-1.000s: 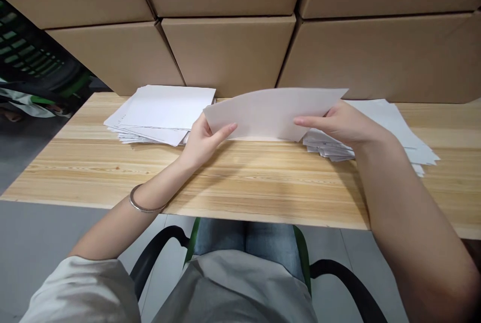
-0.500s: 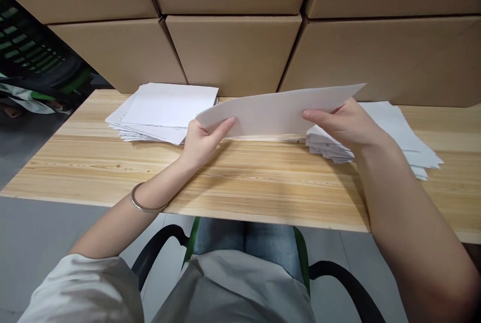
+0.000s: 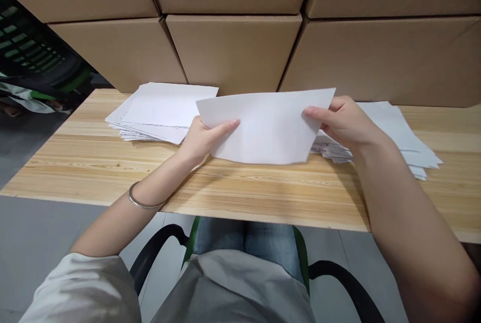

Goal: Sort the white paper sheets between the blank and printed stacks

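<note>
A blank white sheet of paper [image 3: 268, 127] hangs a little above the table, tilted towards me. My left hand [image 3: 205, 137] pinches its left edge, thumb on the front face. At the upper right edge my right hand [image 3: 343, 117] grips it too, thumb in front and fingers behind. A loose stack of white paper [image 3: 171, 105] lies to the left, partly behind my left hand. On the right a second paper stack [image 3: 394, 127] is partly covered by my right hand and forearm. Whether I hold one sheet or more I cannot tell.
Large cardboard boxes [image 3: 233, 52] form a wall along the back of the wooden table [image 3: 263, 197]. The table's front edge runs just before my lap. Black chair armrests [image 3: 158, 248] flank me. At the far left are a dark chair back [image 3: 33, 42] and part of another person.
The sheet has tipped so that more of its face shows, and its lower edge has come down towards me. My right hand has shifted slightly left.
</note>
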The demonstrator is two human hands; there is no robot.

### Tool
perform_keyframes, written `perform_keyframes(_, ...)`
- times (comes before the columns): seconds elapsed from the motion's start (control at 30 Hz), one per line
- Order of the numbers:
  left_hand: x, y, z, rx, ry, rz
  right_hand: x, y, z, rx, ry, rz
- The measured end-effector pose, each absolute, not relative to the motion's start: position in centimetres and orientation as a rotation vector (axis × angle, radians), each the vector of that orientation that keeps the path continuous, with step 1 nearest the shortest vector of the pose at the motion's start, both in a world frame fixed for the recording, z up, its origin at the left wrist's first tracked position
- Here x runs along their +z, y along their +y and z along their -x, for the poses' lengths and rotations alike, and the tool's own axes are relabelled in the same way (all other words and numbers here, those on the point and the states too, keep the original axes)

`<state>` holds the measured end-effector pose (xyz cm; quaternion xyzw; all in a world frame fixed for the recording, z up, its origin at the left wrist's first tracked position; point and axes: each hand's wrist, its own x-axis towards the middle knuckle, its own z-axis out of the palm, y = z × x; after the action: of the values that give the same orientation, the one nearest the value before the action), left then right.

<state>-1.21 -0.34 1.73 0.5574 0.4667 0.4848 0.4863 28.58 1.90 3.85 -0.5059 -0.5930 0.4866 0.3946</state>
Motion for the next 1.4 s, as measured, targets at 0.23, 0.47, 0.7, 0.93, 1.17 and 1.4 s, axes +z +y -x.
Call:
perform_keyframes(0.23, 2.4, -0.5, 1.8, 0.750, 1.173, -1.109, 5.6, 1.6, -28.7, 1.317, -1.758, 1.491)
perform_keyframes(0.47, 2.0, -0.5, 1.3, 0.593, 1.217, -1.174, 5.0, 1.3, -27.0, 1.558, -1.919, 1.680)
perform_keyframes(0.7, 0.8, -0.3, 0.9, 0.684, 1.716, -1.579, 3.8, 1.4, -26.1, 1.608, -1.840, 1.725)
perform_keyframes(0.93, 0.9, -1.1, 0.8, 0.536, 1.749, -1.866, 4.0, 1.3, -25.8, 1.651, -1.806, 1.788)
perform_keyframes(1.17, 1.3, -1.3, 0.4, 0.483, 1.775, -2.028, 4.2, 1.4, -26.0, 1.618, -1.805, 1.846)
perform_keyframes(1.4, 0.6, -0.4, -0.2, 0.613, 1.720, -2.020, 5.6, 0.8, -25.9, 0.944, -2.010, 2.071)
